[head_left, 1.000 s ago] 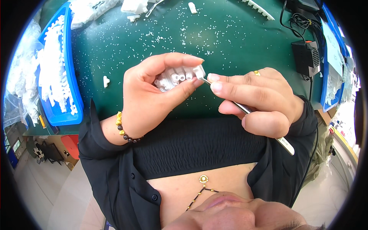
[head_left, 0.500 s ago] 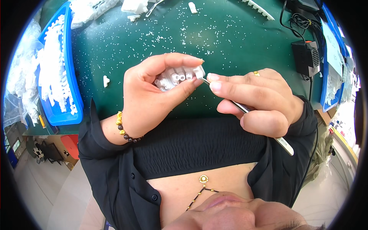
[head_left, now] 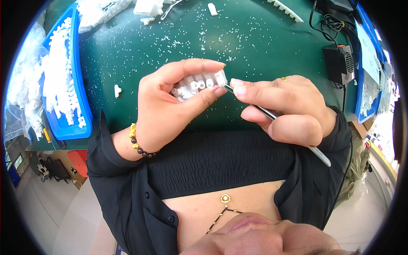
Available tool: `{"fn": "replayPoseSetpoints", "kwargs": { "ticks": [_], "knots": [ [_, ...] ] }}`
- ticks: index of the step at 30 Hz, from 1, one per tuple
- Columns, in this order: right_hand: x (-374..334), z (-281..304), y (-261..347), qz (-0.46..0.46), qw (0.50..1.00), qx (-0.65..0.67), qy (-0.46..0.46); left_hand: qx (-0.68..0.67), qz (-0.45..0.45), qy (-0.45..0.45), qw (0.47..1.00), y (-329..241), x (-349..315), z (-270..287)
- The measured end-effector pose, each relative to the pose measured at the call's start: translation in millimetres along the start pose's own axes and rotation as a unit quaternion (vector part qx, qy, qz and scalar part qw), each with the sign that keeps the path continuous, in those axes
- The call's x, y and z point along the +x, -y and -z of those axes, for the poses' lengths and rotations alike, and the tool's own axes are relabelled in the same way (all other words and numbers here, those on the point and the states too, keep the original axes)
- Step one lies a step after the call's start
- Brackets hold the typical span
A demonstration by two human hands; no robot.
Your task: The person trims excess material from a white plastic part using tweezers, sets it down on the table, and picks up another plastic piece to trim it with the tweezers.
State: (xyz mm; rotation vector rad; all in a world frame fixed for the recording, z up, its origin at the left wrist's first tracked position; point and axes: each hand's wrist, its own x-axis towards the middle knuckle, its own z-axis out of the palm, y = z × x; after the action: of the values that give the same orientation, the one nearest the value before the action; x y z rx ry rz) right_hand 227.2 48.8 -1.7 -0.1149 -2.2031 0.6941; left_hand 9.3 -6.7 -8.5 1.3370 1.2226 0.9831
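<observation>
From my remote seat: the left hand [head_left: 163, 87] has its grip closed around a white ribbed part [head_left: 200, 84] — thumb along the near edge, forefinger along the far one, short round tubes facing up between. That part is held up over the green surface [head_left: 293, 51], in front of the chest. The right hand [head_left: 284, 104] has its grip pinching a slim metal tool [head_left: 264, 111], tweezers by the look of it, its tip at the part's right end, close by the left thumb. I can't tell if the tip touches or carries anything. White specks [head_left: 221, 40] lie scattered beyond; a blue tray [head_left: 86, 117] of white pieces sits at left.

Step in hand, my guess: fine tool work at that end. Next move calls for a steady left hold and small, careful tip motion — a slip could skid off the edge.
</observation>
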Motion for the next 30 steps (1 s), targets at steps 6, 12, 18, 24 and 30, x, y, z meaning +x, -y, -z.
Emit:
{"fn": "replayPoseSetpoints", "kwargs": {
  "ticks": [6,12,18,24,30],
  "knots": [
    [-0.7,2.9,1.1,-0.010,0.999,0.043,0.005,0.008,0.015,0.030,0.999,-5.0,-1.2,4.7],
    [-0.7,1.1,1.7,-0.006,1.000,0.020,0.006,-0.030,-0.001,-0.013,0.999,-0.4,-0.3,-0.7],
    [-0.1,0.2,1.3,-0.001,1.000,0.011,0.010,-0.010,-0.003,0.007,1.000,-1.4,-1.1,2.5],
    [1.0,0.9,1.9,-0.007,1.000,0.009,0.018,-0.004,-0.007,0.007,1.000,0.2,-0.7,0.6],
    [-0.7,-3.4,0.8,0.021,1.000,-0.013,0.011,-0.019,0.008,-0.013,1.000,-3.1,-2.0,-1.6]
  ]
}}
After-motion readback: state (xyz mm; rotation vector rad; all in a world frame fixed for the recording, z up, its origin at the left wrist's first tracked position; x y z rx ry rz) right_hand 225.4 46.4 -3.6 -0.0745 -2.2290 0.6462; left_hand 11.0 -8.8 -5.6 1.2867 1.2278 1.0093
